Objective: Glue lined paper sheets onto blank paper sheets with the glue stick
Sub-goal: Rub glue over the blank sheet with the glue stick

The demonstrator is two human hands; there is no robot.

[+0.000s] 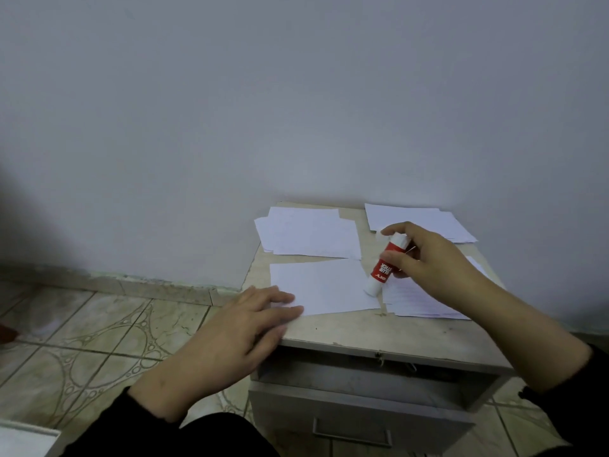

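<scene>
A red-and-white glue stick (pixel 384 265) is tilted with its white end down near the right edge of a white sheet (pixel 324 285) at the front of the small cabinet top (pixel 389 334). My right hand (pixel 428 262) grips the stick's upper part. My left hand (pixel 237 334) lies flat with straight fingers on the sheet's front-left corner. Lined sheets (pixel 418 301) lie under my right hand. One paper pile (pixel 309 235) lies at the back left, another pile (pixel 418 219) at the back right.
The cabinet stands against a plain wall, and its top drawer (pixel 362 404) is pulled partly out towards me. Patterned floor tiles (pixel 99 341) spread to the left. A white object (pixel 23 440) shows at the bottom-left corner.
</scene>
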